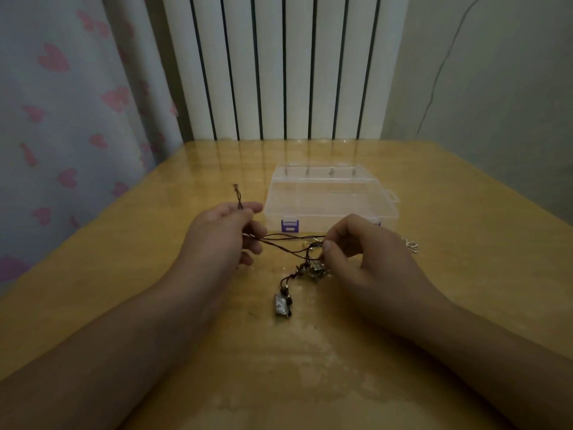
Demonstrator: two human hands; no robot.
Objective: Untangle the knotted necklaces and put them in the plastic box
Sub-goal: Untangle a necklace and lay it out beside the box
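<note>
A dark cord necklace (288,240) stretches between my two hands above the wooden table (155,274). My left hand (226,231) pinches the cord, and its loose end sticks up past the thumb. My right hand (356,246) pinches the cord close to a knotted cluster of beads and charms (313,270). A rectangular silver pendant (281,305) lies on the table below the cluster. The clear plastic box (328,197) sits closed just behind my hands, with a purple latch at its front. A thin silver chain (410,245) peeks out to the right of my right hand.
A white radiator with dark gaps stands behind the table's far edge. A heart-patterned curtain hangs at the left. A plain wall with a thin wire is at the right.
</note>
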